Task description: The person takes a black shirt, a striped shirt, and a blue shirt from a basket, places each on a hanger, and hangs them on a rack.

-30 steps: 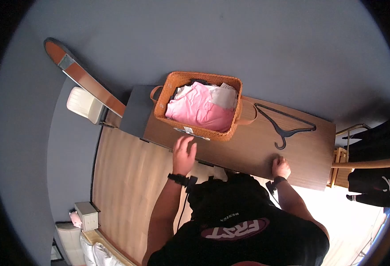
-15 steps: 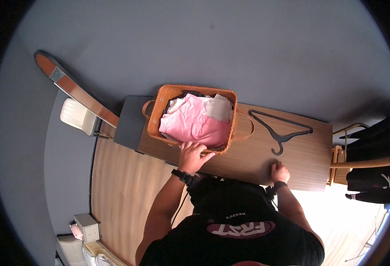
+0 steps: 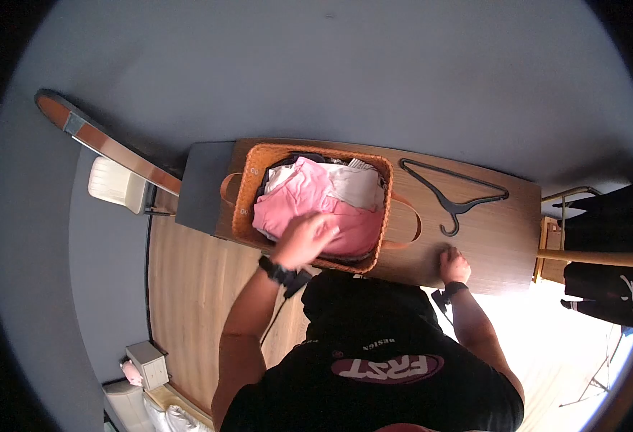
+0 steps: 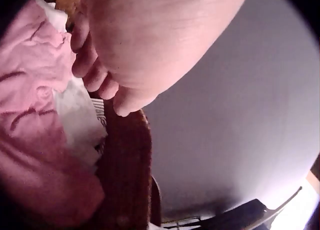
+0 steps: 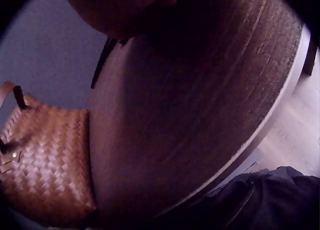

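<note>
A woven brown basket (image 3: pixel 386 209) with leather side handles sits at the table's front edge, filled with clothes. A pink garment with a pale panel (image 3: pixel 295 194) lies on top, with white and dark cloth around it. Over the basket's front part hovers my left hand (image 3: pixel 305 240), overlapping the pink garment in the head view. In the left wrist view its fingers (image 4: pixel 92 77) are loosely bent with nothing between them. My right hand (image 3: pixel 455 266) rests on the table near the front edge, fingers curled in and holding nothing. A black hanger (image 3: pixel 451 205) lies just beyond it.
The brown wooden table (image 3: pixel 496 245) stands against a grey wall, with a dark grey section (image 3: pixel 205 183) at its left. A long mirror (image 3: pixel 125 157) and a white chair (image 3: pixel 117 183) are at the left. Dark clothes (image 3: pixel 597 230) hang at the right.
My left hand has gone from the basket's front to its rim, then in over the clothes. The basket has slid nearer the front edge. My right hand stays on the table.
</note>
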Demonstrator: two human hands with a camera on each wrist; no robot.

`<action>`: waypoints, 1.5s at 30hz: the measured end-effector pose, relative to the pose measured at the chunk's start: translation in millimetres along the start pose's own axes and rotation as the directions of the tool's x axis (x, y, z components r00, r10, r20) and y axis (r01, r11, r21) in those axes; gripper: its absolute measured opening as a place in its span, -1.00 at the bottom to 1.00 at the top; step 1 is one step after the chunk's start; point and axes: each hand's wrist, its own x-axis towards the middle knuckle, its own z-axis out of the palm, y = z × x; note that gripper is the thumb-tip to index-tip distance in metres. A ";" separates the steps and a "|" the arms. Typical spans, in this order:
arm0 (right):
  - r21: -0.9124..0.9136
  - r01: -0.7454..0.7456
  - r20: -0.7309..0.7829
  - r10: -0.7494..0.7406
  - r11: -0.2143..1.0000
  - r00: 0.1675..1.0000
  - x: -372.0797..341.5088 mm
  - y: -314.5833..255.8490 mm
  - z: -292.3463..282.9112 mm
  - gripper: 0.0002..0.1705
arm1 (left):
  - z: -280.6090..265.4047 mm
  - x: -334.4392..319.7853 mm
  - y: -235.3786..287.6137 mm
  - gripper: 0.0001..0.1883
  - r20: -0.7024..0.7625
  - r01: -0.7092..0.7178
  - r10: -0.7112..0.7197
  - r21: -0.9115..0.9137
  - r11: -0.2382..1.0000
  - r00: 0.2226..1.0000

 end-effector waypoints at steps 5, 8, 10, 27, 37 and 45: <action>-0.028 -0.060 0.042 0.061 0.998 0.997 -1.3 -7.7 -8.7 -0.64 | -1.8 83.4 -71.9 -0.67 -0.111 -0.024 0.066 0.345 0.938 0.992; 0.011 -0.042 -0.008 0.043 0.999 0.999 0.1 0.8 5.2 -0.63 | 7.9 107.0 -89.7 -0.44 -0.067 0.016 0.023 0.531 0.847 0.998; 0.006 -0.046 -0.017 0.046 0.999 0.999 0.4 3.3 9.5 -0.62 | 19.4 117.9 -99.4 -0.34 -0.031 0.028 -0.012 0.582 0.813 0.999; 0.031 -0.033 -0.002 0.033 0.999 0.999 -2.7 -6.0 -0.7 -0.64 | -8.5 19.7 -68.4 -0.62 0.633 0.090 -0.290 0.329 0.940 0.718; -0.027 -0.075 0.037 0.076 0.997 0.996 -0.6 -3.6 3.4 -0.61 | 7.2 100.1 -79.7 -0.54 0.079 0.029 -0.063 0.380 0.925 0.995; 0.019 -0.075 0.005 0.075 0.997 0.997 -5.4 -7.8 -5.4 -0.62 | 47.2 131.0 -82.3 -0.35 0.026 0.082 -0.137 0.690 0.719 0.990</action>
